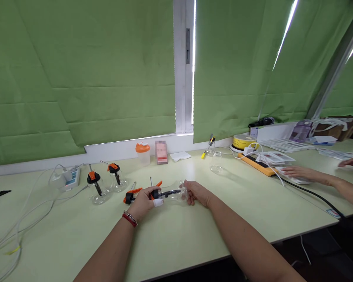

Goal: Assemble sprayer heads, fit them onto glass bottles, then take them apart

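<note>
A clear bottle (176, 194) lies on its side between my hands, with a black tube inside and a black-and-orange top. My left hand (145, 202), its thumb wrapped in white, closes around the top end. At the base end, the curled fingers of my right hand (196, 193) grip the bottle. Just beyond my left hand lies a black-and-orange top (130, 197), partly hidden; whether it belongs to another bottle I cannot tell. To the left, two similar bottles stand upright, the nearer one (99, 192) and the farther one (117, 180), both with black-and-orange tops.
Behind stand an orange-lidded cup (143, 153), a pink-and-white box (161, 152) and a folded tissue (180, 156). White cables run from a power strip (72, 178) at left. An orange power strip (257, 164) lies right, near another person's hand (297, 172) on papers.
</note>
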Motion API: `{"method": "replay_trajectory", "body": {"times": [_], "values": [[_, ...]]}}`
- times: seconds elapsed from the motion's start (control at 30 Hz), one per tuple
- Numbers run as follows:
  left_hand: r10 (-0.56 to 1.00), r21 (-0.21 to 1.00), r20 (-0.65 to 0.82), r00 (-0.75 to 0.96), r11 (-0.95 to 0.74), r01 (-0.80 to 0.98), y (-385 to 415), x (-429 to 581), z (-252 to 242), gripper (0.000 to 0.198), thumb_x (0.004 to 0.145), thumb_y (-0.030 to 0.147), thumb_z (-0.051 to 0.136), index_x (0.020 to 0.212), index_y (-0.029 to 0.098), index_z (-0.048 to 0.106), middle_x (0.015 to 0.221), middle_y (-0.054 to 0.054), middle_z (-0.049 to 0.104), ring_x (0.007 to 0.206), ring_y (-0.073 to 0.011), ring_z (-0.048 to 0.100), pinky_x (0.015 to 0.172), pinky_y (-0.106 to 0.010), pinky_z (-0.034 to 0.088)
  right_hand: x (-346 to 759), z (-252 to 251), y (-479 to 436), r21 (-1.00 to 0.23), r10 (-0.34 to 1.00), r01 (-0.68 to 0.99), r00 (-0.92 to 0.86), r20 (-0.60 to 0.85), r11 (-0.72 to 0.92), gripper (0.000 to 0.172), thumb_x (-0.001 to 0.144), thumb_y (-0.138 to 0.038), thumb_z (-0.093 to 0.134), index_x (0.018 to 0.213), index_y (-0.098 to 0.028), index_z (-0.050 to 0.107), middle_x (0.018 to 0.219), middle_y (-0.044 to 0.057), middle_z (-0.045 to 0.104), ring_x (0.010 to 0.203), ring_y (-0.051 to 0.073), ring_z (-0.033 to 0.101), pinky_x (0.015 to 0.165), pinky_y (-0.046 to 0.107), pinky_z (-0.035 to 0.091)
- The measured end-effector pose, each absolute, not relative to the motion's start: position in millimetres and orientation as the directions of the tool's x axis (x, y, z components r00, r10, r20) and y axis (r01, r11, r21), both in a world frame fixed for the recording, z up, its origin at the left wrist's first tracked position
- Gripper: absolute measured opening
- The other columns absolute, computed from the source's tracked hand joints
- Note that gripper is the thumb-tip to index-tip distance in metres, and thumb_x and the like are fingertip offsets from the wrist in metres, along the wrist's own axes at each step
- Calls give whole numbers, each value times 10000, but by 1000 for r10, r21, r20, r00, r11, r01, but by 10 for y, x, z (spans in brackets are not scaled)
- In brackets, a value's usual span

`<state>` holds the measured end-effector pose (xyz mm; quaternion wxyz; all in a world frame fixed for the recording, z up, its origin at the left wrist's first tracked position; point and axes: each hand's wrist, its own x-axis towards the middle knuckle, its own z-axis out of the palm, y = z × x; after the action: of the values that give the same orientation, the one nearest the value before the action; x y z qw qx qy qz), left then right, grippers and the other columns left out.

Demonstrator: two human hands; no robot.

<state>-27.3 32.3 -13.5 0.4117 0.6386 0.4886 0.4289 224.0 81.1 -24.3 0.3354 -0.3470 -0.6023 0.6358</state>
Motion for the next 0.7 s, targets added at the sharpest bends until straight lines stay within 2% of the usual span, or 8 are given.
{"method": "replay_trajectory", "body": {"times": [0.1,0.23,0.3,0.37,0.5,0.63,0.7], "values": [[978,948,142,152,-178,263,318,-278,-122,506,560,322,770,1016,149,634,937,-85,667,799,-196,600,728,-305,495,2251,-228,801,-998,842,-14,-538,-47,-65,573,805,-643,409,1047,-139,535,711,61,649,439,105,564,331,178,380],[979,952,137,150,-172,253,309,-286,-101,532,555,307,774,1039,152,619,941,-85,666,805,-196,605,745,-309,494,2312,-177,767,-993,818,-112,-575,29,-43,596,759,-498,599,1266,-242,419,1057,94,609,647,141,636,393,190,447],[979,953,136,150,-171,252,305,-288,-95,538,556,302,775,1048,152,616,930,-82,668,800,-194,606,748,-308,494,2336,-160,755,-989,800,-146,-596,73,-18,658,714,-401,677,1294,-282,391,1154,87,558,704,147,640,428,200,471],[979,952,137,150,-172,252,304,-286,-95,530,561,309,772,1043,153,619,923,-81,671,802,-196,605,745,-309,496,2341,-159,755,-991,796,-135,-601,68,-17,617,711,-387,679,1260,-255,429,1086,84,587,654,139,635,425,203,467],[977,951,140,159,-177,255,305,-265,-109,513,559,317,774,1024,151,631,928,-85,669,822,-204,603,742,-314,501,2300,-195,789,-998,806,-44,-592,-12,-47,461,778,-494,557,1099,-167,517,810,62,657,464,101,568,366,187,414],[978,950,141,156,-178,256,312,-258,-117,545,545,326,781,1037,147,629,925,-80,665,813,-200,604,722,-304,502,2262,-216,800,-998,823,17,-565,-54,-54,524,815,-604,417,1007,-135,549,680,52,648,394,89,519,321,176,368],[978,950,146,151,-181,254,320,-271,-120,547,541,328,783,1035,146,632,934,-78,664,809,-196,603,718,-294,498,2266,-206,784,-999,829,14,-557,-46,-46,545,812,-612,419,1027,-131,559,709,64,646,435,98,545,327,176,375]]}}
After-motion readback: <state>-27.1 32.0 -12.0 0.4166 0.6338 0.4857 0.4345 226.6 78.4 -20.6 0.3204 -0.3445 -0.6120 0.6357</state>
